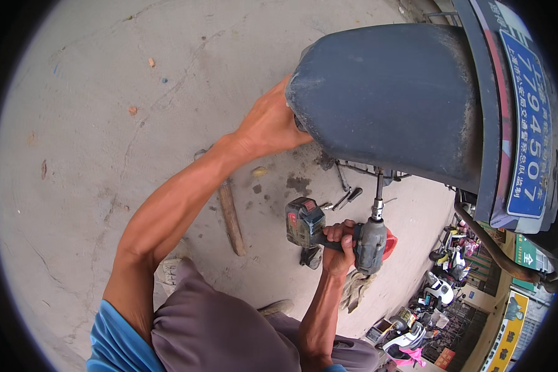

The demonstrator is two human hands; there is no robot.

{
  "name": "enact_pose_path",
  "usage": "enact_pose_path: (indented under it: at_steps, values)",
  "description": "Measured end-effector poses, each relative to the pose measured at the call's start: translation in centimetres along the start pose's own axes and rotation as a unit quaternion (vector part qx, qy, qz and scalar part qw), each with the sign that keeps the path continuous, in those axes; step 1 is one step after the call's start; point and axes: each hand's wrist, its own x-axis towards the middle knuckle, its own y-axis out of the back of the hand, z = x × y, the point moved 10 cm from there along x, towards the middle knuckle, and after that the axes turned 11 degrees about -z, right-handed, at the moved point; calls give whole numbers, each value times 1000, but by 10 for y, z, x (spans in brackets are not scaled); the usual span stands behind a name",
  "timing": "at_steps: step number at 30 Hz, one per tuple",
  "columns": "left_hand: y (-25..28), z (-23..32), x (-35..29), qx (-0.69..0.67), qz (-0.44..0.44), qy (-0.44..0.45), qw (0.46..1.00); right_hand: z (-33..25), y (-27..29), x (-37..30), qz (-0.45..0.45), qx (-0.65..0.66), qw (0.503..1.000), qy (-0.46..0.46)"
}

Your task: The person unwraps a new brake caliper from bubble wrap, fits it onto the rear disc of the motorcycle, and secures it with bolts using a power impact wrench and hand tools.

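Observation:
A dark grey, scuffed plastic fender of a two-wheeler fills the upper right. My left hand reaches around its near left edge, and the fingers are hidden behind the plastic. In my right hand is a cordless impact driver, gripped by its handle with the battery pack pointing left. A long socket bit runs from its chuck up to the fender's lower edge. What the bit's tip touches is hidden there. A blue number plate is fixed at the fender's right end.
A hammer with a wooden handle lies on the concrete ground below my left forearm. Several hand tools lie beneath the fender. A rag is beside the driver. A curved metal bar juts out at right; parked scooters stand beyond.

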Motion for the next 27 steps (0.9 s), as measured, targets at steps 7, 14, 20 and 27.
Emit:
enact_pose_path:
  at_steps: [7,14,20,27]
  values:
    - [2,-5,-5,26,68,-28,997,-4,-14,-5,-30,47,998,-6]
    - [14,-3,-11,18,119,-42,992,-6,-16,-12,45,66,997,0]
    - [11,-11,-11,24,115,-28,993,-3,-16,-8,19,48,998,-22]
    - [11,-5,-11,34,132,-45,990,-10,-20,-4,17,55,998,-28]
